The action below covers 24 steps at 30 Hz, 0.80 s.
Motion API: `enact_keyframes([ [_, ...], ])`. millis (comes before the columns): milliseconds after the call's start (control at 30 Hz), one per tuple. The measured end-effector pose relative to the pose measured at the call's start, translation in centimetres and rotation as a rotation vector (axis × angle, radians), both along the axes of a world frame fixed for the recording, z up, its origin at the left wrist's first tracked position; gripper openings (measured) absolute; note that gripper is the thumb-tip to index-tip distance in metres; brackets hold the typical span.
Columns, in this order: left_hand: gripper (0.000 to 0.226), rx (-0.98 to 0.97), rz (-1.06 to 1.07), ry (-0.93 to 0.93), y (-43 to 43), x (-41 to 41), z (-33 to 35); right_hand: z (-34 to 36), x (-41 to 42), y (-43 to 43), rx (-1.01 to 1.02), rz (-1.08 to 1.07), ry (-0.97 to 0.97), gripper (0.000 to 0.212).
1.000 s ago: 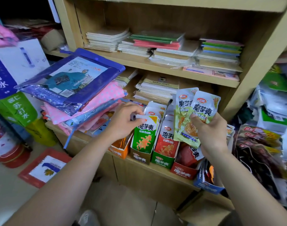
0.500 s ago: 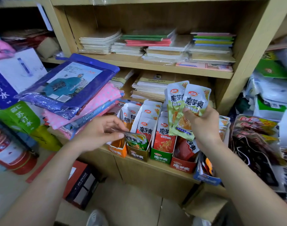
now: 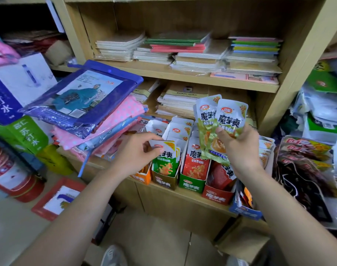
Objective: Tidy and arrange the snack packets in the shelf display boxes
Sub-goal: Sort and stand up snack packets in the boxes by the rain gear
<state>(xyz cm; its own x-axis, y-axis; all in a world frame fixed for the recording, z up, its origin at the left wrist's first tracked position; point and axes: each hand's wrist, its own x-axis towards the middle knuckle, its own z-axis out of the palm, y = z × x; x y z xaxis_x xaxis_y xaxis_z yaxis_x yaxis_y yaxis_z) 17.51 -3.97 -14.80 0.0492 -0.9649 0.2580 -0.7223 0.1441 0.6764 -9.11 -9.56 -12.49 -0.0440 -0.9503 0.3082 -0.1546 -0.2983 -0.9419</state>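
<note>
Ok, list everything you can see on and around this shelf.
cardboard display boxes: five, orange, gold, green, red, blue, row on the lower shelf.
green foil snack packet: one, green, front of the gold box.
red foil snack packets: count unclear, red, in the green box.
pale green foil snack packets: two, pale green, in the right hand.
dark brown snack packets: many, brown, heaped far right.
paper notebooks: several stacks, mixed colours, upper shelf.
blue plastic raincoat pack: one, blue, atop pink dotted packs, left.
printed cardboard cartons: two, white-blue and green, far left.
left hand: one, pinches the green packet's top.
right hand: one, grips both pale green packets.
</note>
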Motion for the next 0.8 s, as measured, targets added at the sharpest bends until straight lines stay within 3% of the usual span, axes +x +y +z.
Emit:
enact_keyframes([
  [133, 0.050, -0.076, -0.022, -0.349, -1.9, -1.7, 0.5, -0.2, -0.1, -0.1, -0.035, -0.006, 0.007, 0.018],
  [233, 0.073, 0.049, -0.094, -0.544, -3.6, -2.6, 0.2, -0.4, -0.2, -0.4, -0.040, -0.014, -0.002, 0.018],
  [367, 0.079, 0.061, -0.106, -0.704, -5.1, -2.7, -0.9, -0.5, -0.5, -0.5, -0.026, -0.010, -0.021, 0.022],
  [667, 0.079, 0.012, -0.070, -0.770, -5.6, -2.9, -0.1, -0.5, -0.5, -0.8, 0.007, -0.054, 0.003, 0.011],
  [800, 0.062, 0.088, -0.104, -0.619, -5.3, -2.4, 1.0, -0.5, -0.7, -0.8, 0.001, -0.039, -0.019, 0.013],
])
